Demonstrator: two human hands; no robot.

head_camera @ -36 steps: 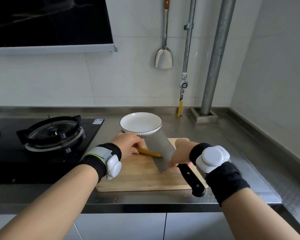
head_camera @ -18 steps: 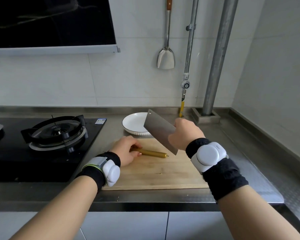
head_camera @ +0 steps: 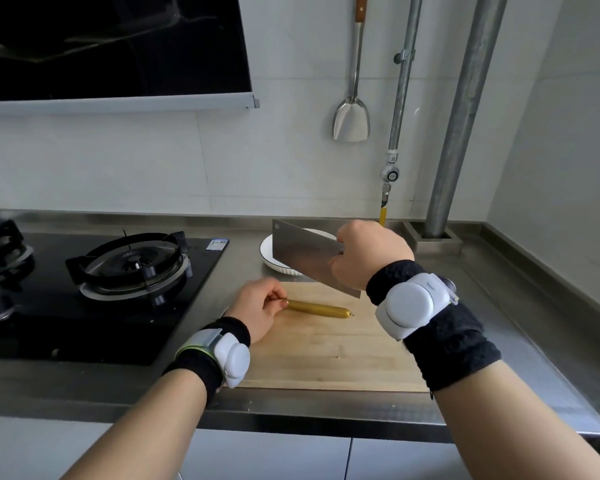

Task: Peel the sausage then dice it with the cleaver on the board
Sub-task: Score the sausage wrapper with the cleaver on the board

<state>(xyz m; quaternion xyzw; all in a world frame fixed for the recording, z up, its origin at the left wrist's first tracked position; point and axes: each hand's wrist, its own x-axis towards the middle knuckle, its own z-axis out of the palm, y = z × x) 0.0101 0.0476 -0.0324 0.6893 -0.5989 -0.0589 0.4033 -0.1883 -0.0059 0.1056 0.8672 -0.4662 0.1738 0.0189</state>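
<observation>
A yellow-wrapped sausage (head_camera: pixel 319 309) lies across the far part of the wooden cutting board (head_camera: pixel 329 351). My left hand (head_camera: pixel 258 311) pinches its left end against the board. My right hand (head_camera: pixel 368 256) grips the cleaver (head_camera: pixel 303 256) by its handle, which the fist hides. The wide steel blade is raised above the board's far edge, tilted, its free end pointing left. The blade stands clear of the sausage.
A white plate (head_camera: pixel 278 263) sits just behind the board, partly hidden by the blade. A gas stove (head_camera: pixel 118 271) fills the counter to the left. A metal spatula (head_camera: pixel 352 116) hangs on the wall, with pipes (head_camera: pixel 465 116) at the back right.
My right hand has lifted the cleaver from the board up and back over the plate. My left hand has slid left to the sausage's end.
</observation>
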